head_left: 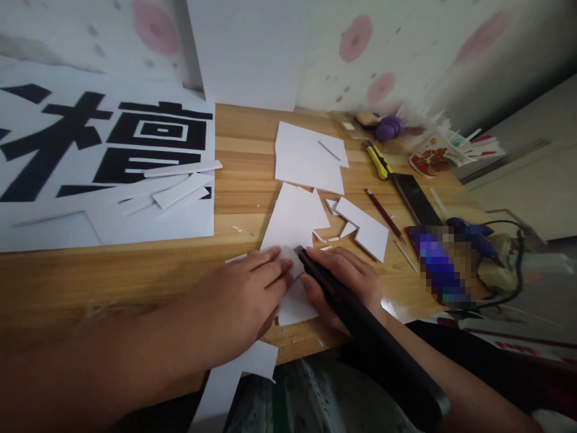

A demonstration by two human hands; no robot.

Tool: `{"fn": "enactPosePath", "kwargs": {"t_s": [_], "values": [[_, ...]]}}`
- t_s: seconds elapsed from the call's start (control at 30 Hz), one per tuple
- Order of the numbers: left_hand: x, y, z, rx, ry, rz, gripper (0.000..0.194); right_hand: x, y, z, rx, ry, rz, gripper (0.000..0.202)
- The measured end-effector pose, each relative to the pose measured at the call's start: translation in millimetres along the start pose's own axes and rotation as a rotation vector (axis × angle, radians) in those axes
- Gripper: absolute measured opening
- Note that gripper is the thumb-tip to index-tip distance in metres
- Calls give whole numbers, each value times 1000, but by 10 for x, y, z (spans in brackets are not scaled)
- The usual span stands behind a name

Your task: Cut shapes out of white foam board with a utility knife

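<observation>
White board [295, 222] lying flat on the worktop [243, 138], left hand [252, 288] pressed flat on it, right hand [347, 282] gripping a black-handled cutter [360, 319] against it.

Your white board [290, 216] lies flat near the table's [246, 141] edge — angular in outline — while your long black cutter [374, 340] slants over it, tip at its surface.
</observation>
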State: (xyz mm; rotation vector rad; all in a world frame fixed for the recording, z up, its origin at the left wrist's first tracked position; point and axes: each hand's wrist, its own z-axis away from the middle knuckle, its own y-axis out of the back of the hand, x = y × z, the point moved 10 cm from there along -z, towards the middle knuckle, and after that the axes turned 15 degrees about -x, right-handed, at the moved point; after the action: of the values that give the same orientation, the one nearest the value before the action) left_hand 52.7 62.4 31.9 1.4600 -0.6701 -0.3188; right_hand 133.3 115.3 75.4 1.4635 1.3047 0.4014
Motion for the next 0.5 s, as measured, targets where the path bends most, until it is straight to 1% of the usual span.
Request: {"fn": "enactPosePath", "kwargs": {"t_s": [0.1, 0.3, 0.5], "values": [[-8, 1, 6, 4, 2, 22, 35, -40, -4, -15, -2, 0, 46, 25], [-34, -21, -9, 13, 25, 69, 31, -50, -43, 18, 3, -40, 56, 26], [-10, 5, -34, 14, 34, 27, 31, -9, -65, 118, 56, -47, 28, 31]]}}
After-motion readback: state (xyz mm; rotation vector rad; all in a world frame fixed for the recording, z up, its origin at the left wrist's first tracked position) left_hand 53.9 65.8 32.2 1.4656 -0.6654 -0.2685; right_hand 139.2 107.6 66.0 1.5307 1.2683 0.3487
